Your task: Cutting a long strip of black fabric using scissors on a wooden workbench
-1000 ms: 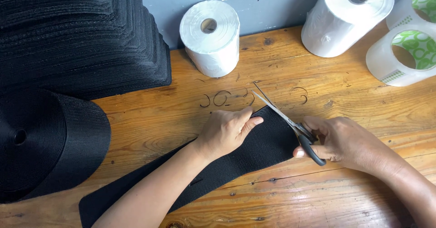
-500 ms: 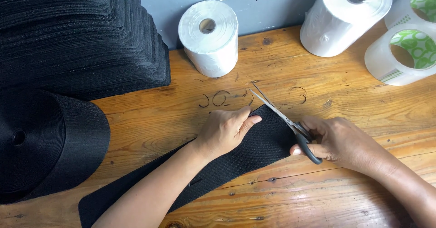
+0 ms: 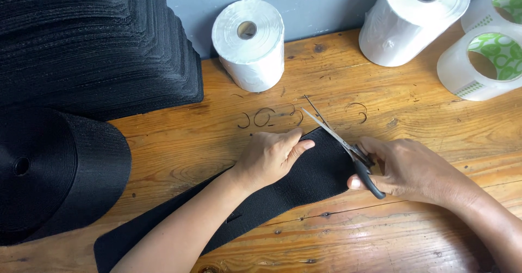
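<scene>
Wooden table point(image 3: 413, 115); left hand point(image 3: 269, 156) flat on black strip point(image 3: 304, 183); right hand point(image 3: 408, 169) gripping open scissors point(image 3: 342, 142) at strip end.

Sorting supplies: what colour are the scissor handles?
Black, on the scissors in the right hand; head view.

Black webbing strip point(image 3: 304, 183) across the table centre, plain, no pattern. Scissors point(image 3: 348, 148) at 3 o'clock of it: silver blades, black handles. Table point(image 3: 380, 104): orange-brown wood, dark grain lines and knots, thin dark curl marks at 12 o'clock of the strip. Black webbing roll point(image 3: 51, 172) at 9 o'clock, black stacked strips point(image 3: 92, 39) at 10 o'clock, fine ribbed texture. Two white rolls point(image 3: 249, 44) point(image 3: 413, 20) at 12 and 1 o'clock. Clear tape rolls point(image 3: 481, 66), green-and-white patterned cores, at 2 o'clock. Wall point(image 3: 326, 4) grey-blue, white flecks.
</scene>
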